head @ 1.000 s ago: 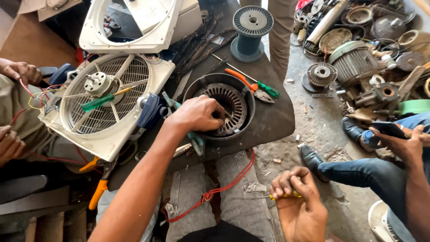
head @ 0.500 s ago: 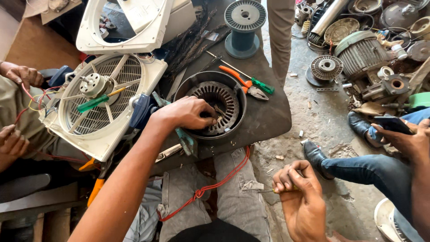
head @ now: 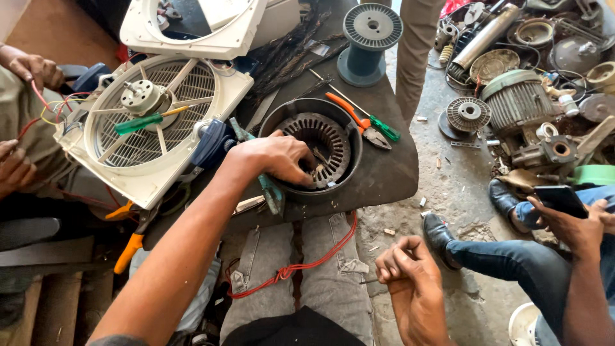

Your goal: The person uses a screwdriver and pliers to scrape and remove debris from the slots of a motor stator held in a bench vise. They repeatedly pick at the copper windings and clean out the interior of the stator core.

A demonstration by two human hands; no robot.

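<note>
My left hand (head: 272,157) lay on the near-left rim of the round motor stator (head: 318,148), fingers curled down over its edge and into the ring of slots, pinning it to the dark board (head: 384,173) across my lap. Whether those fingers pinched anything inside the core I could not tell; they hid their own tips. My right hand (head: 405,268) hung low and well off to the right of that grip, closed into a loose fist on a thin sliver of something, perhaps wire, too small to make out.

I judged the work to be at the stator's slots, with the left hand steadying the housing while the right stood ready. The next move, as I read it, called for bringing the right hand up beside the left and over the core, keeping the housing from turning on the board.

Just beyond my left hand, on the far side of the stator, lay orange-handled pliers (head: 351,113) and a green-handled screwdriver (head: 383,127). To its left sat a white fan grille (head: 152,131) with another green screwdriver (head: 138,123) resting on it. A red cord (head: 301,263) trailed over my knees, below the grip.
</note>
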